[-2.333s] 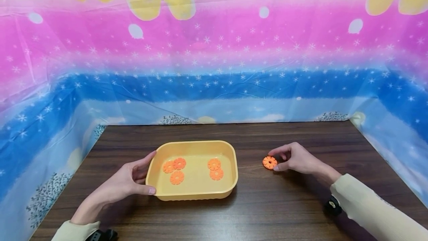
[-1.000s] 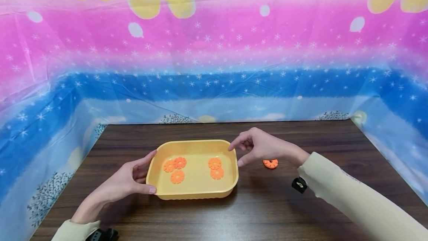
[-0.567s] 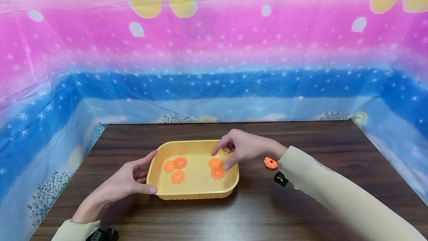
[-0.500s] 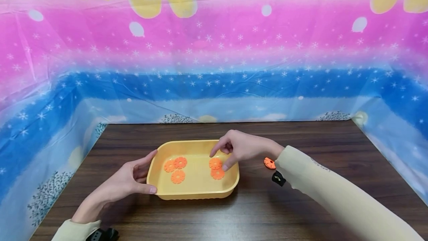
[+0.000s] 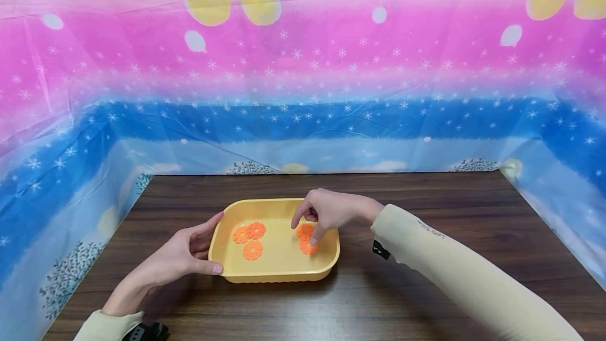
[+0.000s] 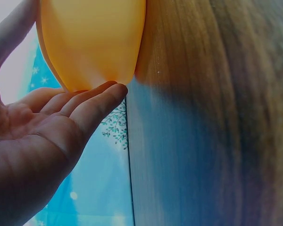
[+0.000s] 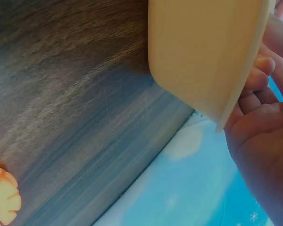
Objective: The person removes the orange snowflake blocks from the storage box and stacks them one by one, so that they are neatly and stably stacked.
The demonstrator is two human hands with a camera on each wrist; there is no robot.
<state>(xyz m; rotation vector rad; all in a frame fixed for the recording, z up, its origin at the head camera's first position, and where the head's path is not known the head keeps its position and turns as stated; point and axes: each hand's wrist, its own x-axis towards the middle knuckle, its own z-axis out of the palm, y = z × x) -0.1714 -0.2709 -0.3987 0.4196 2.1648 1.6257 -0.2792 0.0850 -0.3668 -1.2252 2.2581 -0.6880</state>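
My left hand (image 5: 177,257) grips the left end of a yellow plastic tray (image 5: 274,278), thumb at its front corner and fingers along its end wall. In the left wrist view those fingers (image 6: 96,101) lie against the tray. Inside, on the left, are three orange notched plastic discs (image 5: 253,250), two of them overlapping. My right hand (image 5: 331,209) reaches over the right rim, index finger and thumb apart, other fingers bent, holding nothing. Its thumb overlaps two more orange discs (image 5: 309,247), partly hidden by the hand.
Another orange notched disc (image 7: 4,197) lies on the table right of the tray; the right forearm hides it in the head view. The dark wooden table (image 5: 303,309) is enclosed at the back and sides by a printed cloth (image 5: 303,120).
My right hand has let go of the orange disc on the table and moved left, over the tray's rim and in above the two right-hand discs. My left hand stays on the tray.
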